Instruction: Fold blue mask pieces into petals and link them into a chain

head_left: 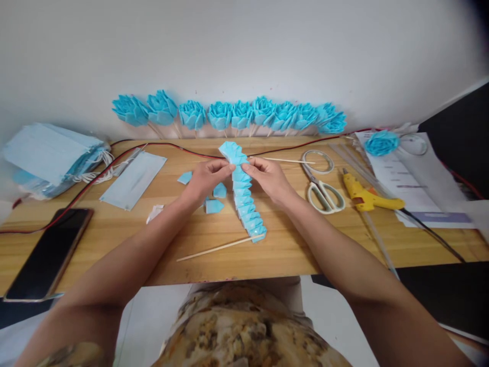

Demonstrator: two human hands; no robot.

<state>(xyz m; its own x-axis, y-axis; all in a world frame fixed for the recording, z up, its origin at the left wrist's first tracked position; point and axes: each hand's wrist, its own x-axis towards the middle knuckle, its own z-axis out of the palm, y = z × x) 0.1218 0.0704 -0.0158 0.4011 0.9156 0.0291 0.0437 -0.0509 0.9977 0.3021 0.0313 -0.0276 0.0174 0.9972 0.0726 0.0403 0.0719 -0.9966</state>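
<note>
A long strip of overlapping blue petals (243,193) runs down the middle of the wooden table. My left hand (208,177) pinches its left edge near the upper end, and my right hand (269,177) pinches the right edge opposite. A thin wooden stick (214,251) meets the strip's lower end, pointing down and left. Several loose blue petals (214,206) lie beside my left hand, partly hidden by it. Behind my right hand, another wooden stick (290,160) reaches toward a roll of tape.
Blue flowers on sticks (219,116) lean along the wall. Scissors (324,195), a tape roll (329,162), a yellow glue gun (367,193) and a finished flower (382,143) lie right. A flat mask (133,181), stacked masks (49,155), a red-black cable (91,186) and a phone (48,255) are left.
</note>
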